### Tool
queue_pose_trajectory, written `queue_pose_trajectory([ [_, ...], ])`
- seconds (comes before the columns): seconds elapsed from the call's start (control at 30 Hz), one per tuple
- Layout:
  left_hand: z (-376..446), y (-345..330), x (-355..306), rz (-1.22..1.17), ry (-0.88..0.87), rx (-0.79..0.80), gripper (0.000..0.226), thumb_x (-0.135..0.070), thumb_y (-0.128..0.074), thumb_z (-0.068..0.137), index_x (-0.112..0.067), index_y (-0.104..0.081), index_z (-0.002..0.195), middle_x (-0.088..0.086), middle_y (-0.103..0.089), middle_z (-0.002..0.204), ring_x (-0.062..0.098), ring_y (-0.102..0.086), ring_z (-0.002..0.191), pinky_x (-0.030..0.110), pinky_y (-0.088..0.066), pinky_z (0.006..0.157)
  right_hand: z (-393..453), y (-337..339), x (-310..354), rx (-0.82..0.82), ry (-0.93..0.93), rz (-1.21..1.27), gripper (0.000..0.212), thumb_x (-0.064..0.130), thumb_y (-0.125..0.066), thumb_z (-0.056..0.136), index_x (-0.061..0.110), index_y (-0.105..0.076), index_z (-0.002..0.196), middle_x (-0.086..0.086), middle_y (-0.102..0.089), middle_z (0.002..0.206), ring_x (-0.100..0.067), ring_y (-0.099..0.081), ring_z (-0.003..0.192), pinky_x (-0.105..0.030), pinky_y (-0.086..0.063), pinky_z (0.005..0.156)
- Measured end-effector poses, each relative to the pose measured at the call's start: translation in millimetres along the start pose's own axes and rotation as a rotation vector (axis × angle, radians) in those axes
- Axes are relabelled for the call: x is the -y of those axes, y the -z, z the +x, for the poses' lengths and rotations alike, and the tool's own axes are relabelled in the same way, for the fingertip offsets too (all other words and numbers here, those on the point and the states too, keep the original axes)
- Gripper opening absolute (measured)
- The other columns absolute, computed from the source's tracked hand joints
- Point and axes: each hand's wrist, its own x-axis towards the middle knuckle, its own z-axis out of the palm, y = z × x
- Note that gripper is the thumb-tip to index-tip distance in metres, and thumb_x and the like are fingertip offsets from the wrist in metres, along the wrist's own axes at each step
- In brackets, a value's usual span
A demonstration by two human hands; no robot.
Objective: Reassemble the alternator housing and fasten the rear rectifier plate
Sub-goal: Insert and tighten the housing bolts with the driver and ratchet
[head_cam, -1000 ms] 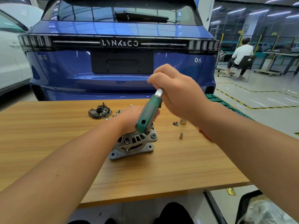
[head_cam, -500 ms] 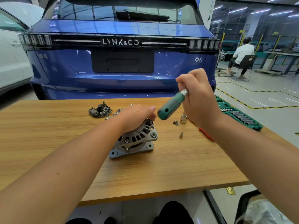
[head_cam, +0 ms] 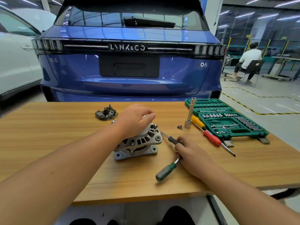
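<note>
Both forearms are seen bare, entering from the lower corners of the frame; no sleeve is shown on either. The left hand point(head_cam: 135, 119) and the right hand point(head_cam: 192, 154) are ungloved. At the bottom centre, dark-clothed knees point(head_cam: 178, 215) are partly shown below the picture's lower middle.
</note>
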Motion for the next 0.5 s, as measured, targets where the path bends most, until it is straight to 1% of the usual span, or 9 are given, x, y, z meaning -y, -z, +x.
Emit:
queue_pose_trajectory([
  [0.07, -10.1, 7.4, 7.9, 0.013, -0.006, -0.149, 0.031, -0.037, -0.050, 0.104, -0.019, -0.069, 0.121, -0.004, -0.068, 0.123, 0.014, -0.055, 0.118, 0.041, -0.043, 0.102, 3.9, 1.1, 6.7, 0.118, -0.017, -0.052, 0.017, 0.027, -0.054, 0.099, 0.017, -0.061, 0.111, -0.003, -0.041, 0.147, -0.023, -0.053, 0.116, -0.034, -0.052, 0.082],
  [0.13, -22.6, 14.0, 20.5, 0.012, 0.043, -0.259, 0.028, -0.032, -0.056, 0.102, -0.016, -0.069, 0.120, -0.001, -0.068, 0.125, 0.017, -0.056, 0.120, 0.042, -0.042, 0.104, 12.8, 8.1, 14.8, 0.197, -0.062, -0.001, 0.024, 0.028, -0.057, 0.097, 0.019, -0.066, 0.117, 0.001, -0.046, 0.147, -0.021, -0.056, 0.118, -0.033, -0.051, 0.090],
  [0.2, -37.2, 16.1, 33.9, -0.007, 0.142, -0.318, 0.030, -0.030, -0.060, 0.099, -0.015, -0.067, 0.125, 0.000, -0.066, 0.128, 0.019, -0.054, 0.122, 0.044, -0.043, 0.105, 23.2, 16.5, 18.8, 0.295, -0.121, 0.080, 0.027, 0.029, -0.064, 0.092, 0.020, -0.070, 0.117, 0.004, -0.048, 0.147, -0.018, -0.056, 0.119, -0.031, -0.050, 0.095],
  [0.27, -51.5, 12.2, 45.2, -0.098, 0.287, -0.360, 0.038, -0.034, -0.062, 0.097, -0.017, -0.061, 0.132, -0.002, -0.061, 0.130, 0.017, -0.053, 0.122, 0.044, -0.046, 0.103, 31.6, 25.1, 22.7, 0.400, -0.131, 0.067, 0.026, 0.026, -0.066, 0.088, 0.019, -0.071, 0.113, 0.003, -0.048, 0.145, -0.017, -0.057, 0.112, -0.030, -0.052, 0.091],
  [0.33, -63.3, 4.0, 51.0, -0.290, 0.495, -0.361, 0.053, -0.042, -0.065, 0.094, -0.021, -0.051, 0.140, -0.001, -0.055, 0.137, 0.015, -0.053, 0.120, 0.043, -0.049, 0.098, 34.8, 30.6, 27.7, 0.485, -0.114, 0.011, 0.029, 0.024, -0.066, 0.086, 0.018, -0.069, 0.115, 0.002, -0.043, 0.149, -0.018, -0.055, 0.112, -0.031, -0.053, 0.091],
  [0.4, -72.2, -9.0, 53.6, -0.556, 0.724, -0.282, 0.069, -0.054, -0.068, 0.089, -0.023, -0.042, 0.145, 0.002, -0.051, 0.142, 0.016, -0.055, 0.117, 0.038, -0.049, 0.094, 35.5, 32.6, 30.2, 0.545, -0.099, -0.016, 0.038, 0.019, -0.062, 0.087, 0.017, -0.065, 0.125, 0.003, -0.031, 0.159, -0.020, -0.053, 0.122, -0.033, -0.052, 0.097],
  [0.43, -75.8, -15.9, 54.4, -0.722, 0.829, -0.240, 0.075, -0.060, -0.068, 0.086, -0.021, -0.042, 0.144, 0.003, -0.053, 0.141, 0.019, -0.056, 0.119, 0.039, -0.046, 0.098, 35.5, 33.5, 30.7, 0.572, -0.099, -0.019, 0.040, 0.016, -0.059, 0.088, 0.017, -0.064, 0.128, 0.004, -0.026, 0.162, -0.020, -0.054, 0.123, -0.034, -0.052, 0.098],
  [0.47, -78.7, -22.4, 54.7, -0.896, 0.916, -0.208, 0.076, -0.064, -0.069, 0.083, -0.019, -0.048, 0.140, 0.003, -0.060, 0.136, 0.022, -0.058, 0.120, 0.042, -0.044, 0.104, 36.2, 34.7, 31.1, 0.589, -0.105, -0.020, 0.040, 0.013, -0.056, 0.089, 0.018, -0.063, 0.128, 0.005, -0.026, 0.163, -0.021, -0.055, 0.122, -0.035, -0.052, 0.097],
  [0.5, -81.3, -28.2, 55.3, -1.047, 0.976, -0.177, 0.072, -0.067, -0.069, 0.080, -0.017, -0.056, 0.131, 0.003, -0.070, 0.124, 0.023, -0.063, 0.116, 0.043, -0.043, 0.106, 38.1, 36.2, 30.8, 0.577, -0.120, -0.007, 0.039, 0.013, -0.053, 0.090, 0.018, -0.064, 0.128, 0.003, -0.032, 0.160, -0.022, -0.056, 0.120, -0.036, -0.053, 0.096],
])
